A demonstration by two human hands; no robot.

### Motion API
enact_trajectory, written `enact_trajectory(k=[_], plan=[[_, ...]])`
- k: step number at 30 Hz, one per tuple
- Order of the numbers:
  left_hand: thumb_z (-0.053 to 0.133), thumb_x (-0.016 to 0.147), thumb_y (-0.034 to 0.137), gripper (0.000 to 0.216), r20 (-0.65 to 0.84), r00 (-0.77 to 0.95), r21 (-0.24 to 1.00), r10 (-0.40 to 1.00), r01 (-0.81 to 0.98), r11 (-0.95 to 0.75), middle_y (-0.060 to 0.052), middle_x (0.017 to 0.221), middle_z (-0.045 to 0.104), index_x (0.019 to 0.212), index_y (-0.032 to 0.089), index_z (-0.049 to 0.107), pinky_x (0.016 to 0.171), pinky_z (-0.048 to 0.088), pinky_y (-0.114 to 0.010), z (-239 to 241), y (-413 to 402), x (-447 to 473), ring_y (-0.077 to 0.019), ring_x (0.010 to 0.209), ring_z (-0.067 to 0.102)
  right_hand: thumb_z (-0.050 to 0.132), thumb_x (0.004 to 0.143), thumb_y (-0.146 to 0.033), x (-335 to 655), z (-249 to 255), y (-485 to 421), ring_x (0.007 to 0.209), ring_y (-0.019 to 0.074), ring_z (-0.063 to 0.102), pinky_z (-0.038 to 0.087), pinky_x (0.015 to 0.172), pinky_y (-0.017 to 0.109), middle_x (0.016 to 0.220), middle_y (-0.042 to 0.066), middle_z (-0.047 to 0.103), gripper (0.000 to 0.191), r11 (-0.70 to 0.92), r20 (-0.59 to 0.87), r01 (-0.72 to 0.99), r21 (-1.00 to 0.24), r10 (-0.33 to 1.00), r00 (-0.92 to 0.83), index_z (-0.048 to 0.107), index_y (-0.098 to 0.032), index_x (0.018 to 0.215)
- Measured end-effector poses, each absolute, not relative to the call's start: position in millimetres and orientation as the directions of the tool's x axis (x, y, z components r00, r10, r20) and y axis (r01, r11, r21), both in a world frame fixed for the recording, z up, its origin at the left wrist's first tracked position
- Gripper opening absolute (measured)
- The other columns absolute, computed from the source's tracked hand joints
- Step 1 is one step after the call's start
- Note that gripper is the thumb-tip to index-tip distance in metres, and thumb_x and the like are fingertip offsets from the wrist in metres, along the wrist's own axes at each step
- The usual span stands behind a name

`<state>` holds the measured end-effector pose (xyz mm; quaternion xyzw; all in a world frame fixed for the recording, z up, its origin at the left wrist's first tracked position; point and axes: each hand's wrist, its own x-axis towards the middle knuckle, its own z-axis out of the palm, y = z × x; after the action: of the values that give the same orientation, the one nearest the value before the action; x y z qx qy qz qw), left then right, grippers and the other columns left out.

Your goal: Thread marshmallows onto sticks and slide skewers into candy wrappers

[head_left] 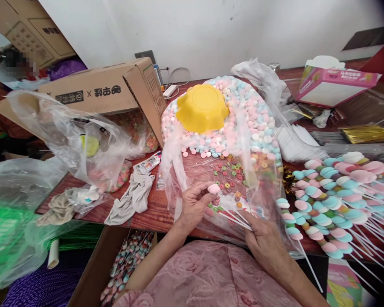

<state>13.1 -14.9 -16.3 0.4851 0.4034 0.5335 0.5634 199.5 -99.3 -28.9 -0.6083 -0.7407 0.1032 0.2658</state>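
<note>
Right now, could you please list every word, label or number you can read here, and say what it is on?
"×": on the brown cardboard box, between upside-down characters I cannot read.
Pink carton: print too blurred.
Upper cardboard box: print too blurred.
Small packet: too small.

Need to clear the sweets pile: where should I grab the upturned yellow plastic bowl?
The upturned yellow plastic bowl lies base-up on the pink, white and blue sweets. Probably grip its wavy rim from the near side: the flared lobes offer fingers purchase; the flat base does not.
</note>
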Motion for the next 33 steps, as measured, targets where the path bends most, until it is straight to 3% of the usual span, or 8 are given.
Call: enact_trajectory(k=[5, 10, 16, 24, 30, 33], plan=[[0.074, 0.077, 0.023, 0.018, 0.261, 0.080, 0.965, 0.962, 0.001, -0.262, -0.005, 0.091, 0.073, 0.095, 0.024, 0.078, 0.069, 0.059, -0.029, -13, -15, 10, -0.0181, 0.082, 0.069, 0.038, 0.069, -0.008, 201, -27, -104, 0.062, 0.0226, 0.069, 0.048, 0.057, 0.029, 0.076, 0.008, 0.076, 0.050, 0.258, 0.288, 0.901, -0.348, 0.944, -0.159, 0.073, -0.017, 0.103], [0.071, 0.080, 0.019, 0.018, 0.404, 0.134, 0.906, 0.905, 0.076, -0.416, -0.005, 0.090, 0.076, 0.096, 0.024, 0.078, 0.078, 0.058, -0.030, -12, -18, 7, -0.0182, 0.085, 0.070, 0.039, 0.069, -0.009, 201, -23, -108, 0.059, 0.0217, 0.068, 0.049, 0.057, 0.028, 0.074, 0.008, 0.076, 0.053, 0.207, 0.267, 0.915, -0.346, 0.957, -0.116, 0.073, -0.016, 0.109], [0.078, 0.073, 0.022, 0.022, 0.383, 0.030, 0.923, 0.923, 0.017, -0.384, -0.004, 0.089, 0.075, 0.095, 0.021, 0.077, 0.066, 0.060, -0.025, -16, -27, 8, -0.0153, 0.076, 0.069, 0.036, 0.070, -0.007, 188, -21, -108, 0.066, 0.0195, 0.071, 0.055, 0.068, 0.029, 0.088, 0.008, 0.078, 0.059, 0.185, 0.239, 0.812, -0.553, 0.969, -0.058, 0.070, -0.013, 0.118], [0.076, 0.077, 0.023, 0.017, 0.400, -0.023, 0.916, 0.916, 0.023, -0.400, -0.005, 0.088, 0.077, 0.093, 0.020, 0.077, 0.073, 0.061, -0.028, -23, -22, 13, -0.0171, 0.081, 0.072, 0.037, 0.087, -0.010, 177, -27, -109, 0.084, 0.0193, 0.071, 0.055, 0.081, 0.029, 0.101, 0.007, 0.076, 0.046, 0.257, 0.250, 0.513, -0.819, 0.964, -0.084, 0.067, -0.016, 0.122], [0.069, 0.084, 0.017, 0.023, 0.584, 0.107, 0.793, 0.804, 0.133, -0.594, -0.006, 0.097, 0.077, 0.106, 0.021, 0.074, 0.080, 0.061, -0.031, -20, -26, 15, -0.0172, 0.087, 0.073, 0.041, 0.095, -0.019, 172, -26, -110, 0.060, 0.0143, 0.061, 0.051, 0.064, 0.023, 0.067, -0.001, 0.065, 0.034, 0.197, 0.197, 0.400, -0.895, 0.980, -0.041, 0.070, -0.018, 0.114], [0.064, 0.086, 0.014, 0.027, 0.635, 0.188, 0.735, 0.749, 0.152, -0.661, -0.008, 0.100, 0.076, 0.112, 0.020, 0.070, 0.082, 0.060, -0.031, -22, -34, 21, -0.0171, 0.090, 0.072, 0.041, 0.097, -0.024, 169, -31, -109, 0.057, 0.0133, 0.055, 0.048, 0.059, 0.023, 0.063, -0.002, 0.059, 0.032, 0.181, 0.186, 0.380, -0.907, 0.982, -0.023, 0.070, -0.017, 0.108]])
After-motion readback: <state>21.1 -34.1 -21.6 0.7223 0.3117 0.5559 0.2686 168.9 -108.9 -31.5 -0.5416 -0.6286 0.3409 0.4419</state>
